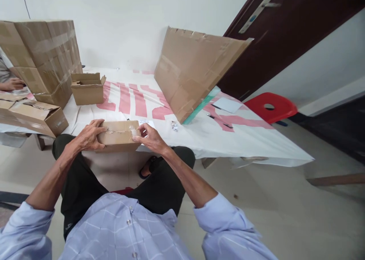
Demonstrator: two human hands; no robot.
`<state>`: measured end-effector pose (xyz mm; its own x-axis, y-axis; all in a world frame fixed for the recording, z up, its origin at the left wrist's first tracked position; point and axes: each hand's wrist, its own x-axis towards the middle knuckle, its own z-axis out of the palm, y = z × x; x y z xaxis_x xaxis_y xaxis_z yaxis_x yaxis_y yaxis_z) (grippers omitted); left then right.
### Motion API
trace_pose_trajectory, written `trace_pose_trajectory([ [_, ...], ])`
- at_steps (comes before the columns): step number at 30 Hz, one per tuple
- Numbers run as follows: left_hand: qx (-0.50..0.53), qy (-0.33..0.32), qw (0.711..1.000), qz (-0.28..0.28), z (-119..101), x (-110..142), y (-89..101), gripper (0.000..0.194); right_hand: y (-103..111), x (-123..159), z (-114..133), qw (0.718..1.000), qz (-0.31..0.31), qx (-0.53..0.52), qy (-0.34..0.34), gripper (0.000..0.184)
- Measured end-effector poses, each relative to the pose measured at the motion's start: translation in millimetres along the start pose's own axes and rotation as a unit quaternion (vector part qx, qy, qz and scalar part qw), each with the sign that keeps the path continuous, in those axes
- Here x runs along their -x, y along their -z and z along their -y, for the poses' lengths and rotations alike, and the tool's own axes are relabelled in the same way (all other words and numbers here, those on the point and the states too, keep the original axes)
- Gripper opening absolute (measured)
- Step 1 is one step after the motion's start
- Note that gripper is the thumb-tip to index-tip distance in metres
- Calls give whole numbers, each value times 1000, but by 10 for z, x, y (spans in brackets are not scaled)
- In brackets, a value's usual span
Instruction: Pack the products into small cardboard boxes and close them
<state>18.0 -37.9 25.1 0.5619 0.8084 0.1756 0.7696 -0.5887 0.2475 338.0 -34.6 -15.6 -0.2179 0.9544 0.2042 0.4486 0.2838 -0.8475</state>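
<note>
A small closed cardboard box [118, 132] lies at the near edge of the table, in front of my knees. My left hand [90, 135] grips its left end, thumb on the near side and fingers over the top. At the right end, my right hand [151, 137] is closed with thumb and fingers at the corner, beside a whitish patch of clear tape [134, 130]. Whether the fingertips pinch the tape itself I cannot tell. A paper with handwriting [146, 123] lies partly hidden behind the right hand.
An open small box [88, 92] stands behind left, near a big stack of taped boxes [42, 58] and a long box [31, 113]. A large cardboard panel [196, 66] leans over the cloth-covered table [256, 142]. A red stool [270, 107] is right; another person's hand [13, 85] shows far left.
</note>
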Motion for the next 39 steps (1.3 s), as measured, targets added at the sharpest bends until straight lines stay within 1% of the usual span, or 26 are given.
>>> trace_pose_trajectory([
  [5,7,-2,1000,16,2,27,24,67,-6,-90,-65,1000,-10,-28,1,36],
  [10,1,14,1000,22,-39,52,24,66,-9,-126,-90,999,0,-53,-3,28],
  [14,8,18,1000,17,-62,72,47,63,-31,-132,-88,997,-1,-80,-10,29],
  [16,9,23,1000,10,-35,94,76,62,-36,-161,-116,996,-17,-83,-1,31],
  [17,9,25,1000,7,-7,110,95,62,-32,-185,-143,996,-37,-76,4,31],
  [19,5,32,999,2,74,151,140,62,-4,-238,-227,995,-93,-27,10,29],
  [20,1,37,999,-1,122,174,161,63,15,-260,-281,993,-116,21,7,27],
  [21,-3,44,999,-3,171,198,178,62,34,-276,-341,989,-125,83,-1,25],
  [22,-7,50,999,-5,216,220,190,63,47,-281,-403,981,-120,152,-14,22],
  [24,-18,60,998,-8,281,257,195,62,46,-261,-522,954,-73,285,-57,23],
  [25,-24,62,998,-10,298,271,188,62,29,-240,-573,938,-42,335,-81,28],
  [27,-37,61,997,-15,298,290,162,60,-36,-194,-649,910,13,398,-118,36],
  [28,-43,59,997,-18,286,298,147,59,-76,-176,-674,901,32,414,-128,37],
  [30,-55,57,997,-20,250,316,124,58,-155,-165,-701,894,52,426,-133,36],
  [35,-76,58,995,-13,176,379,111,58,-264,-261,-681,892,52,429,-130,26],
  [37,-73,58,996,-12,162,394,111,58,-287,-326,-654,894,52,426,-126,29],
  [39,-70,57,996,-12,151,397,110,60,-317,-399,-629,898,51,420,-122,37],
])
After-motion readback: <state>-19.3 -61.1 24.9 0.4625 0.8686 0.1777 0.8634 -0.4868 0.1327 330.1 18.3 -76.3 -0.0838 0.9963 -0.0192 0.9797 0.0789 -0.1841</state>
